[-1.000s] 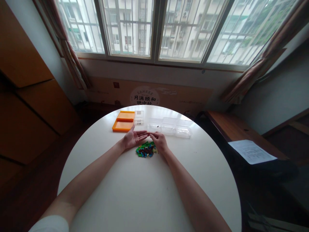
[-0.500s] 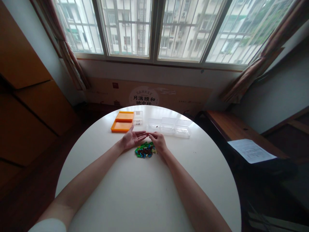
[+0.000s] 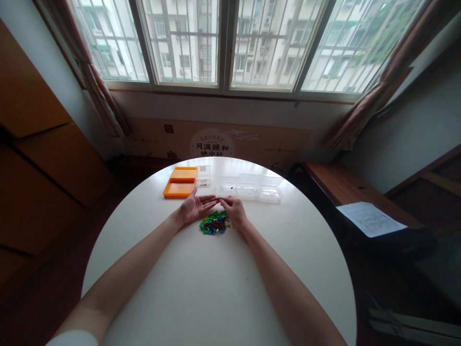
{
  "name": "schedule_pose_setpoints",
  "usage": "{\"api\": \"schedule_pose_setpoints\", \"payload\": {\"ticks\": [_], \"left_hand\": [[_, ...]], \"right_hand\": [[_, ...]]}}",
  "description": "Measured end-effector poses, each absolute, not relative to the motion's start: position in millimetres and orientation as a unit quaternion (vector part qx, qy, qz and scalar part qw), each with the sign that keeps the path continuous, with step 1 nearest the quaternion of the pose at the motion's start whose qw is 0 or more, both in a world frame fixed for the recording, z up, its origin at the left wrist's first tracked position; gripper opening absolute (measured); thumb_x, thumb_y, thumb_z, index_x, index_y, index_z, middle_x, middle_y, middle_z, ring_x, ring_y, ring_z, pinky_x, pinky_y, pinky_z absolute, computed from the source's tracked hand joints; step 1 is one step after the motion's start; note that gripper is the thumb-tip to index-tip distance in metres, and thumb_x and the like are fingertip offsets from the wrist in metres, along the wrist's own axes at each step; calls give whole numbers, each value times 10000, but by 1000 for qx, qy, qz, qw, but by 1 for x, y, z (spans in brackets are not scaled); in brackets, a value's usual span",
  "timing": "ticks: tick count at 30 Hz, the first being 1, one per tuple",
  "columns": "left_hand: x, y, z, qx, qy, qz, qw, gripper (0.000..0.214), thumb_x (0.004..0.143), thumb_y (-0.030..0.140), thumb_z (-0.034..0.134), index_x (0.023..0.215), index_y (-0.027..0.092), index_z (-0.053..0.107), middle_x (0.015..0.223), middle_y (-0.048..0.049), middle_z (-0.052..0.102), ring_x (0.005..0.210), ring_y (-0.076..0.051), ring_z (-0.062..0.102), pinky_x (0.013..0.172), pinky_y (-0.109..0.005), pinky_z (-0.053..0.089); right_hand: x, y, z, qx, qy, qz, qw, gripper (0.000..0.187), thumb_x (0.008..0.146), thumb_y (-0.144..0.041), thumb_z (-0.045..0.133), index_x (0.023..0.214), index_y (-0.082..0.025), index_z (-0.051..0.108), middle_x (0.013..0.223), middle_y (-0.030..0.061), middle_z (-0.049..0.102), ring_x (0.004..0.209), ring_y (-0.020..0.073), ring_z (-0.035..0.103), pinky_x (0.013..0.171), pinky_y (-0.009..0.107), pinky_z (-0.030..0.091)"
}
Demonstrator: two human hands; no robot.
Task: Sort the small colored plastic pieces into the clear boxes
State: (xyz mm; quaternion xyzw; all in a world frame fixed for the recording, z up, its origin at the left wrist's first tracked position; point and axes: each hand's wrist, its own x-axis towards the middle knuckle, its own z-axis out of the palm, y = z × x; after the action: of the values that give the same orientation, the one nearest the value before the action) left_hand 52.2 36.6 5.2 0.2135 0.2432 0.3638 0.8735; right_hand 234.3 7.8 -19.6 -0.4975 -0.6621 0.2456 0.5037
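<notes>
1. The tabletop (image 3: 216, 288) carries the pile (image 3: 215, 224) of coloured bits.
2. Tray (image 3: 178, 185) and boxes (image 3: 248, 187) lie beyond the pile.
3. Your left hand (image 3: 194, 207), grip wide and palm up, lies just left of it.
4. Your right hand (image 3: 235, 211) is just right of it; its grip is too small to make out.

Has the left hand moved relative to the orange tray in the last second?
No. The left hand lies open, palm up, just in front of the orange tray, with the same gap as before. Only the camera view drifted.

Loose heap of small multicoloured pieces (image 3: 215, 224)
</notes>
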Motion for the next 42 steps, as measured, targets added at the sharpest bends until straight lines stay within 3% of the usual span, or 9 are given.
{"api": "schedule_pose_setpoints", "payload": {"ticks": [16, 23, 36, 42], "left_hand": [[52, 36, 6, 224, 242, 363, 871, 717, 891, 560, 237, 1091, -55, 545, 1140, -293, 560, 1109, -308, 543, 897, -371, 495], [52, 36, 5, 218, 238, 370, 871, 693, 898, 542, 253, 1110, -56, 531, 1148, -299, 554, 1137, -312, 519, 893, -373, 499], [51, 60, 24, 125, 277, 541, 784, 630, 899, 494, 277, 1181, -32, 478, 1095, -289, 572, 1052, -302, 580, 789, -365, 552], [61, 91, 42, 122, 348, 576, 730, 581, 882, 509, 316, 1216, 57, 462, 1200, -239, 506, 1117, -256, 534, 859, -309, 513]], "right_hand": [[236, 6, -15, -503, -666, 244, 493, 239, 804, -252, 530, 922, -178, 724, 662, 37, 637, 625, 145, 565, 629, 249, 431], [235, 8, -18, -503, -654, 231, 516, 246, 797, -278, 534, 911, -171, 724, 705, 38, 612, 581, 121, 534, 572, 231, 421], [236, 10, -22, -512, -631, 239, 532, 242, 783, -288, 538, 859, -149, 721, 705, 32, 596, 542, 105, 510, 537, 223, 415], [237, 11, -23, -519, -623, 237, 535, 231, 780, -293, 544, 842, -157, 720, 709, 32, 598, 544, 106, 520, 530, 221, 418]]}}
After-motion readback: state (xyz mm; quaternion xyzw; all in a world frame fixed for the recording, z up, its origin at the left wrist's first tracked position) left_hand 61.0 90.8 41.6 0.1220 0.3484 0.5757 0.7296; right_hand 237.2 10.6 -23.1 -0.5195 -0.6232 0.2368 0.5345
